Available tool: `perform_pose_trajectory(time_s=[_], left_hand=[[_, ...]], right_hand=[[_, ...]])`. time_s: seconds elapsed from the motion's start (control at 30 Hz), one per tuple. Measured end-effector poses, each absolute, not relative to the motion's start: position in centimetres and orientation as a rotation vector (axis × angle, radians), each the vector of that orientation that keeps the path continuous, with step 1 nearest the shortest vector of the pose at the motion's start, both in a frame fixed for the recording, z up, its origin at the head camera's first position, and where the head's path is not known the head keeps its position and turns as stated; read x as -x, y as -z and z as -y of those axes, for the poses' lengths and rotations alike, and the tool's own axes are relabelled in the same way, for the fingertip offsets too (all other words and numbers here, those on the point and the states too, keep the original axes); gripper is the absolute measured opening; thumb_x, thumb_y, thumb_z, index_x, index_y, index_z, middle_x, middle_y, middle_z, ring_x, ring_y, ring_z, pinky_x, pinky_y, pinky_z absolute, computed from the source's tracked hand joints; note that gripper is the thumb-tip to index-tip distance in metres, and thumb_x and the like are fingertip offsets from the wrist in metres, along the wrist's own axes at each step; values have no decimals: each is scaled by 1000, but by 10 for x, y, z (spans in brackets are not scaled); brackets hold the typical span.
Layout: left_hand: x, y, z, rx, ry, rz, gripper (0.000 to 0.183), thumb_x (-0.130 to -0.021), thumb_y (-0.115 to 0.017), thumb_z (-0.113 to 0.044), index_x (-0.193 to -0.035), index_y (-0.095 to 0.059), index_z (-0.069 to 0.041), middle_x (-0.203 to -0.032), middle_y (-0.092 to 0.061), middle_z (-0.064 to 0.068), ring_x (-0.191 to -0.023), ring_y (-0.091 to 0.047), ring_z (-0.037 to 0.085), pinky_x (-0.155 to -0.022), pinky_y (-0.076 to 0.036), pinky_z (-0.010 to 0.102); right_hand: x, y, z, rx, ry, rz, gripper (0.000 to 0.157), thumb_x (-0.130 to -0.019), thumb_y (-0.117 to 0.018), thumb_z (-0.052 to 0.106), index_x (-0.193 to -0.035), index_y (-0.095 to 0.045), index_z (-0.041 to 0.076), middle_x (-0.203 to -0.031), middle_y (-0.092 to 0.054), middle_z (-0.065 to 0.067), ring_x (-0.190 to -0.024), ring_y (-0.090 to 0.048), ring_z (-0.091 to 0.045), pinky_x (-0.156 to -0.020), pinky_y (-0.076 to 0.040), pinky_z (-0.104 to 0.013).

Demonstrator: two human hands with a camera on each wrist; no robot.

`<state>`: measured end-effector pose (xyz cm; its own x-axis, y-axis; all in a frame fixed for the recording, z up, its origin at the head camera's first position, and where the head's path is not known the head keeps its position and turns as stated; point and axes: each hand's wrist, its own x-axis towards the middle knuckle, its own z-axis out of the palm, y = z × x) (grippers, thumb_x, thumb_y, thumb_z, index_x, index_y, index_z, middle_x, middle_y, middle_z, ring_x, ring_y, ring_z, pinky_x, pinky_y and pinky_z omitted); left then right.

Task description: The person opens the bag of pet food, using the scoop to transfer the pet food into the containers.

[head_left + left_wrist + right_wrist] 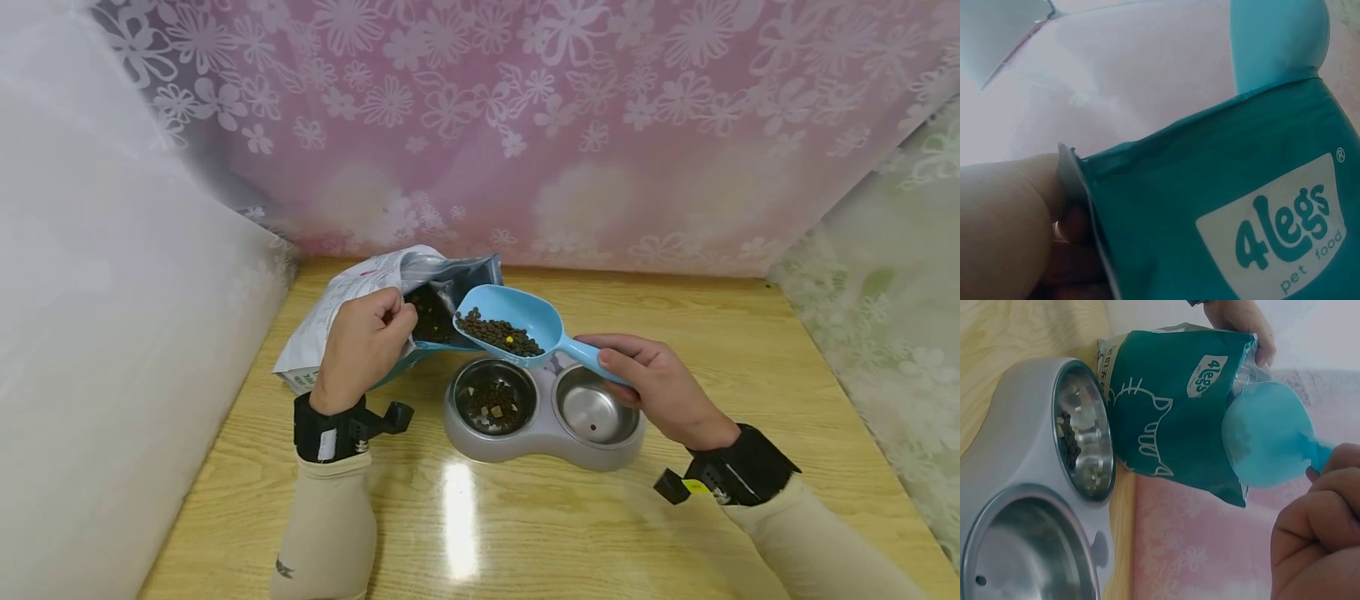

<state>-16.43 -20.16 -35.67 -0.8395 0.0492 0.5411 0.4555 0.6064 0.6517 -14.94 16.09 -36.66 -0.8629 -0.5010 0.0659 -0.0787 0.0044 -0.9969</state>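
A blue scoop (536, 312) with brown kibble and one yellow bit in it is held by its handle in my right hand (660, 385). Its front edge is at the mouth of a teal and white pet food bag (1166, 412), just above the double bowl. My left hand (367, 346) grips the bag's edge near the opening; in the left wrist view the fingers are partly hidden behind that edge. Dark kibble (429, 312) shows inside the bag. The left steel bowl (495, 429) holds kibble with pale cubes, and the right steel bowl (596, 408) holds a single piece.
Both bowls sit in a grey stand (543, 442) on a wooden table (540, 533). A pink floral sheet (525, 150) hangs behind, a white one (97, 275) stands at the left and a pale floral one (885, 250) at the right.
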Motion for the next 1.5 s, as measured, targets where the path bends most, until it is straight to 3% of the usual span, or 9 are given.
perform_pose_trajectory(time_s=[0.33,0.73,0.93,1.27,1.5], left_hand=[[164,356,201,379,1157,2371,39,-95,-53,-20,-59,-37,-15,-51,-30,1,-43,-31,16,-45,-21,30],[164,357,200,415,1190,2345,40,-96,-53,-15,-60,-36,-14,-51,-29,2,-42,-29,15,-46,-22,30],[148,334,189,424,1213,2324,40,-94,-54,-3,-59,-35,-9,-50,-29,5,-42,-27,14,-46,-21,29],[144,329,187,434,1238,2338,39,-94,-53,0,-59,-36,-7,-50,-30,6,-41,-27,15,-45,-21,29],[145,328,187,421,1246,2341,39,-94,-53,-1,-59,-36,-6,-50,-29,6,-40,-28,15,-45,-22,29]], right_hand=[[142,371,-182,622,1935,-1948,37,-104,-44,12,-137,-49,-1,-68,-34,-1,-52,-26,-17,-53,-21,-35],[134,377,-200,595,1923,-1985,36,-104,-42,10,-138,-49,-2,-69,-33,-3,-52,-25,-20,-51,-19,-36],[132,381,-208,599,1886,-2060,36,-104,-42,11,-137,-49,-3,-69,-34,-4,-52,-27,-21,-48,-20,-36],[129,386,-226,617,1914,-2007,36,-104,-39,6,-138,-46,-4,-79,-40,-4,-54,-27,-21,-50,-19,-36],[126,387,-241,639,1884,-2035,37,-105,-36,3,-139,-44,-6,-73,-33,-5,-53,-25,-20,-50,-20,-36]])
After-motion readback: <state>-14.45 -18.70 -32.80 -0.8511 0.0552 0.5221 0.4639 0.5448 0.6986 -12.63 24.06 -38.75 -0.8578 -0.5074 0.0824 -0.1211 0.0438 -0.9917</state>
